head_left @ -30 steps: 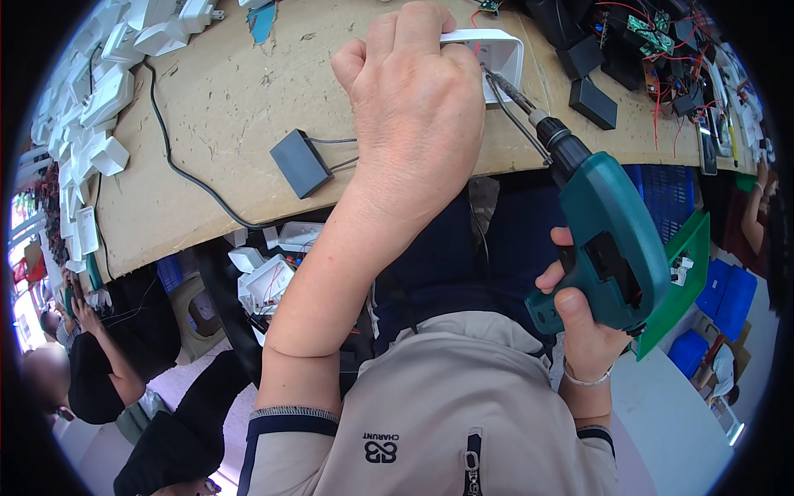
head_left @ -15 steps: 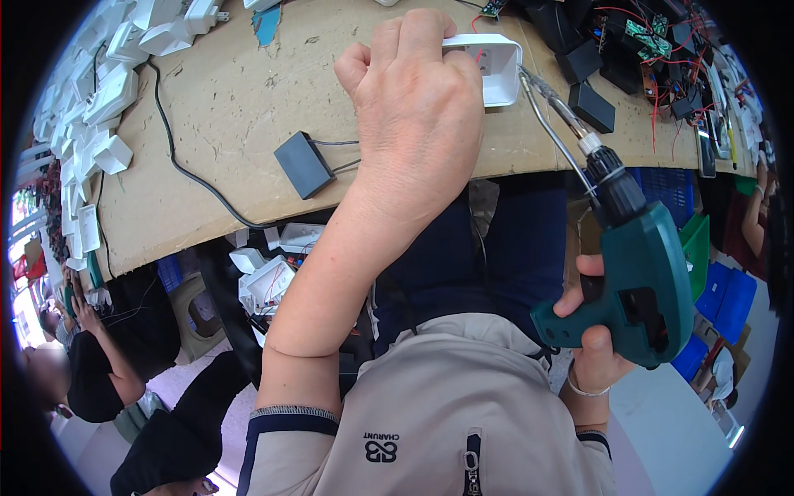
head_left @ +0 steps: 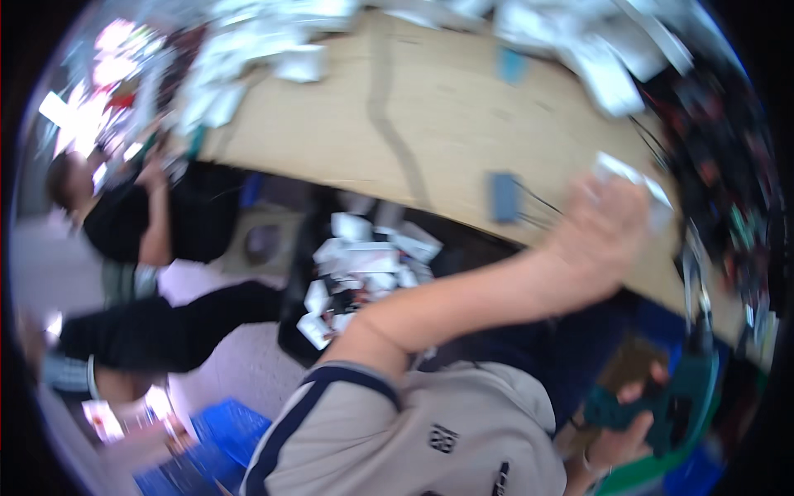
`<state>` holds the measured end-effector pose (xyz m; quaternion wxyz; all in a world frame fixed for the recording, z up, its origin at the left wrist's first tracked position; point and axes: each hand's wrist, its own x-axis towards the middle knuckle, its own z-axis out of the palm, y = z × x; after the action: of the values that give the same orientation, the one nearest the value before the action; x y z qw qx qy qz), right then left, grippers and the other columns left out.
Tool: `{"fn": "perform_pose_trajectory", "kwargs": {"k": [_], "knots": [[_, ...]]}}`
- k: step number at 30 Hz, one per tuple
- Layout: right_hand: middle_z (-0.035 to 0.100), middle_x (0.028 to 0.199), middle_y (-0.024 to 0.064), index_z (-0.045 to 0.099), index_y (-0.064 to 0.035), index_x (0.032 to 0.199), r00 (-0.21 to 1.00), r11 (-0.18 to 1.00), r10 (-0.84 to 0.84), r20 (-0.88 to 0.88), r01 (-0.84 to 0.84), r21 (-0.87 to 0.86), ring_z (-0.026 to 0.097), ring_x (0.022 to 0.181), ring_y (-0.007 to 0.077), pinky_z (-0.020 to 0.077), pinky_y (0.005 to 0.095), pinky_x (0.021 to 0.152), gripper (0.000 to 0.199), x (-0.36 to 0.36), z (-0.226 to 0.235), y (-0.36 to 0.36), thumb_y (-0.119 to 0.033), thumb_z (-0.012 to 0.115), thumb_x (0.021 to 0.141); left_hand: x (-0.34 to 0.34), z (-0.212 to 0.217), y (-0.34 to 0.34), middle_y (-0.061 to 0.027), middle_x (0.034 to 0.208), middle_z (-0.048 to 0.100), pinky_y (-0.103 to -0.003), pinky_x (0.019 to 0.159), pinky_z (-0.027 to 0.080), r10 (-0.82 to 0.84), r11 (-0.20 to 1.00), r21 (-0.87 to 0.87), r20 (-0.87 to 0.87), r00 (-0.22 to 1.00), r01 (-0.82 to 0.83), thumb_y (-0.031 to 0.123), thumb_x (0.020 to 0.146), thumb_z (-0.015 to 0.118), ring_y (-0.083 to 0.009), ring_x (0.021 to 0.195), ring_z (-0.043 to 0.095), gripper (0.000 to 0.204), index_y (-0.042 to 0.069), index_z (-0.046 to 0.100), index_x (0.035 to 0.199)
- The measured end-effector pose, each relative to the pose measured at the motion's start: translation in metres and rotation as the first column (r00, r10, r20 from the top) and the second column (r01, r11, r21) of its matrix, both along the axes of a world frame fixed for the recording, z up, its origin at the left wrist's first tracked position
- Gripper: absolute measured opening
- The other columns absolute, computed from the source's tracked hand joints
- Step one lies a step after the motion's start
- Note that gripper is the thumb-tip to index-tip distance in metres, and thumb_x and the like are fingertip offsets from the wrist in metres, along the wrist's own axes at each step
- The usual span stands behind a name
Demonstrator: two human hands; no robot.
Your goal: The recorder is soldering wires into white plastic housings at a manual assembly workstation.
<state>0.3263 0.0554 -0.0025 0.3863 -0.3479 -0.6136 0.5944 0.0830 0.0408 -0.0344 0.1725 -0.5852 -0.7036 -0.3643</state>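
Motion blurs the picture. My left hand [head_left: 608, 227] is closed around a small white plastic housing [head_left: 633, 171] above the right part of the table; its inside cannot be made out. In my right hand [head_left: 624, 442] is a green soldering gun [head_left: 699, 393], gripped by its handle low at the right. Its metal tip points up, to the right of the housing and apart from it. A small black box [head_left: 502, 197] with two dark leads lies on the table left of my left hand, the leads running toward that hand.
White housings [head_left: 298, 62] are heaped along the table's far side. Dark parts and wires [head_left: 719, 157] crowd the right. A black cable [head_left: 385, 124] crosses the cardboard-covered table [head_left: 455, 107]. Below its edge, a black bin holds white scraps [head_left: 368, 258]. A co-worker [head_left: 124, 215] sits left; blue crates [head_left: 223, 438] stand lower left.
The view has swung left, so table, hands and box appear farther right. My left hand still grips the housing. The soldering gun's tip, earlier beside the housing's rim, is now farther from it.
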Motion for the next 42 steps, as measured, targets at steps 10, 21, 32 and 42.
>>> {"fn": "perform_pose_trajectory", "kwargs": {"k": [10, 21, 32, 42], "knots": [[0.060, 0.082, 0.0082, 0.057, -0.0004, 0.094, 0.853, 0.705, -0.286, 0.436, -0.121, 0.699, 0.056, 0.066, 0.0193, 0.0451, 0.0318, 0.059, 0.020, -0.045, 0.034, -0.003, -0.017, 0.050, 0.085, 0.001, 0.001, -0.011, -0.0066, 0.067, 0.047, -0.033, 0.064, 0.040, -0.014, 0.989, 0.145, 0.003, 1.000, 0.014, 0.013, 0.066, 0.055, -0.0216, 0.069, 0.051, 0.027, -0.001, 0.056, 0.089], [0.054, 0.099, 0.0200, 0.036, 0.0075, 0.122, 0.993, 0.994, -0.046, -0.111, 0.056, 0.091, 0.055, 0.069, 0.0158, 0.0471, 0.0248, 0.060, 0.065, -0.028, 0.002, 0.004, -0.031, 0.066, 0.079, -0.016, -0.005, -0.015, -0.0034, 0.075, 0.052, -0.033, 0.064, 0.040, -0.079, 0.984, 0.154, -0.053, 0.995, 0.087, 0.011, 0.068, 0.057, -0.0205, 0.069, 0.053, 0.023, 0.004, 0.061, 0.090], [0.053, 0.106, 0.0252, 0.038, 0.0087, 0.121, 0.998, 1.000, -0.012, -0.067, 0.012, -0.008, 0.061, 0.068, 0.0191, 0.0494, 0.0232, 0.052, 0.073, -0.012, 0.003, 0.000, -0.035, 0.071, 0.073, -0.012, -0.003, -0.001, 0.0005, 0.072, 0.055, -0.032, 0.064, 0.034, -0.033, 0.994, 0.104, -0.069, 0.997, 0.040, 0.004, 0.065, 0.058, -0.0155, 0.063, 0.053, 0.020, 0.007, 0.061, 0.085], [0.053, 0.108, 0.0261, 0.039, 0.0098, 0.121, 1.000, 0.995, 0.031, -0.001, -0.031, -0.098, 0.061, 0.070, 0.0202, 0.0490, 0.0248, 0.055, 0.074, -0.016, 0.002, 0.003, -0.036, 0.071, 0.073, -0.014, 0.005, 0.009, 0.0030, 0.072, 0.053, -0.035, 0.067, 0.027, 0.074, 0.997, 0.025, -0.149, 0.986, -0.071, 0.008, 0.066, 0.058, -0.0137, 0.068, 0.051, 0.010, 0.010, 0.059, 0.075]]}}
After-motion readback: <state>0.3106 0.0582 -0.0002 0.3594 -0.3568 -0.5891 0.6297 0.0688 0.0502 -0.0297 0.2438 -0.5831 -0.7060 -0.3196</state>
